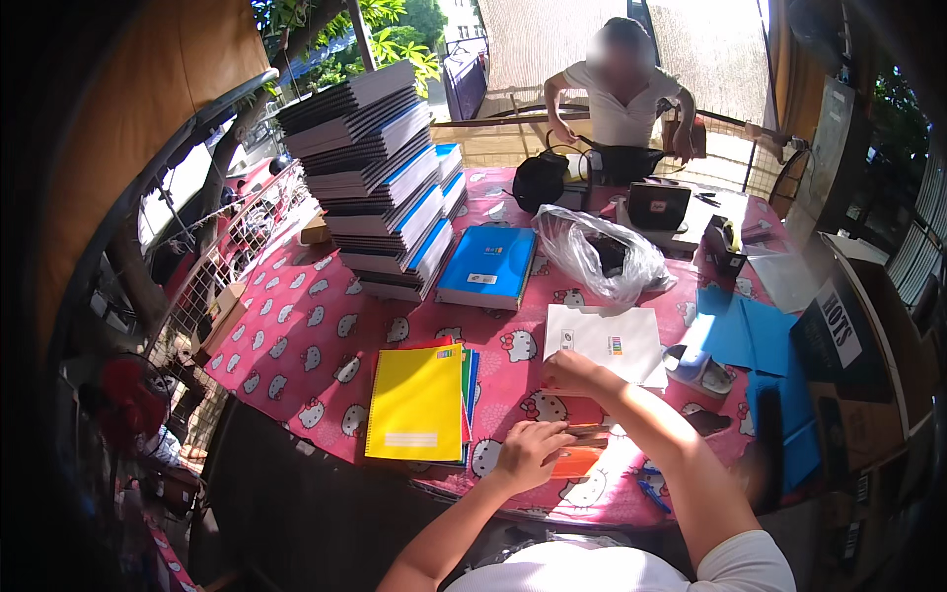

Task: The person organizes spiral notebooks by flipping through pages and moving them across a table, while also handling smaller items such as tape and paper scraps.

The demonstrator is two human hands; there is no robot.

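My left hand rests near the table's front edge, its fingers lying flat beside a flat orange item. A thin dark strip lies by its fingertips; I cannot make out what it is. Reaching farther, my right hand is curled closed at the near left corner of a white-covered notebook. What its fingers hold, if anything, is hidden. Left of my hands lies a yellow spiral notebook on top of red, green and blue ones.
A tall stack of notebooks rises at the back left, beside a blue notebook pile. A clear plastic bag, blue sheets, a tape dispenser and a cardboard box lie rightward. A person is across the table.
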